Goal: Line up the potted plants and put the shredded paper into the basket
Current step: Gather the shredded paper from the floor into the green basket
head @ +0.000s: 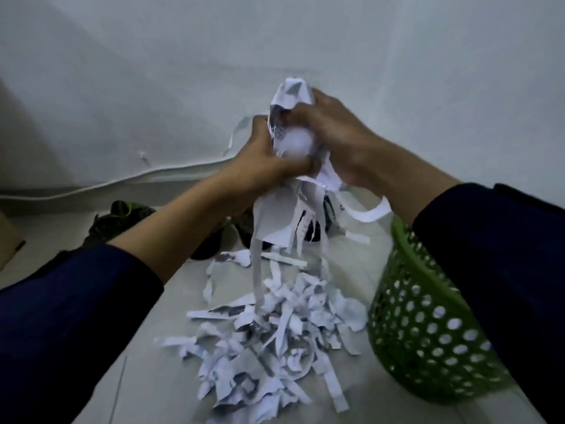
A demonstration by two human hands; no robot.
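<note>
Both of my hands are raised above the floor, gripping one bunch of shredded paper between them. My left hand clamps it from the left, my right hand from the right. Long white strips dangle from the bunch. Below it a loose pile of shredded paper lies on the tiled floor. A green perforated plastic basket stands to the right of the pile, partly hidden by my right sleeve. Dark-leaved potted plants sit by the wall, behind my left forearm and the hanging strips.
A white wall rises close behind the plants, with a pale cable or trim running along its base. A cardboard box corner shows at the far left. Light floor tiles surround the pile.
</note>
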